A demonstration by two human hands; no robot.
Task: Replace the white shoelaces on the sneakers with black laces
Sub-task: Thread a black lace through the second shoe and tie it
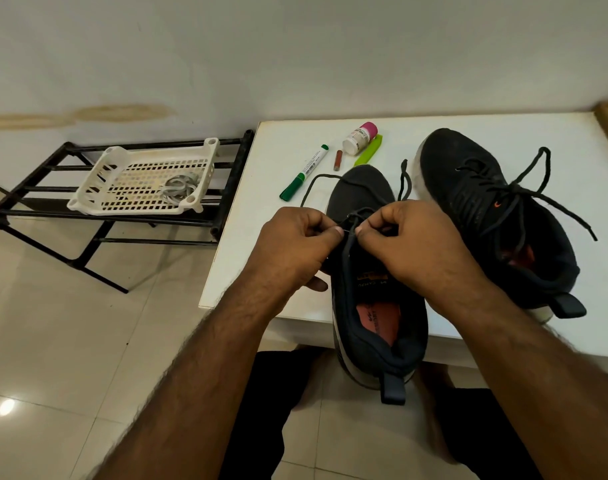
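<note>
Head view shows a white table (555,140) that serves as the landmark for everything else. At its near edge, overhanging toward the person, sits the near sneaker (375,306), heel out past the rim and toe pointing to the far side. Both hands work over its eyelets: the left hand (295,244) pinches the black lace (311,183) between thumb and curled fingers, and the right hand (409,237) pinches it too, the two thumbs almost meeting above the tongue. Loose lengths of that lace trail off toward the table's middle, one looping to the left of the toe and one rising to its right. Farther right on the table lies the second sneaker (496,216), already threaded in black, its ends lying loose and apparently untied. Along the table's far side rest a green marker (306,173), a small bottle with a pink cap (359,138), a green strip (368,150) and a small reddish tube (337,160). Left of the table, on a black rack (36,202), a white basket (139,181) holds pale strips that may be the removed white laces, though that is too small to confirm. By my judgement the task is well along: no white lace remains on either shoe, and what is left is finishing the threading on the near sneaker and perhaps tying both.
</note>
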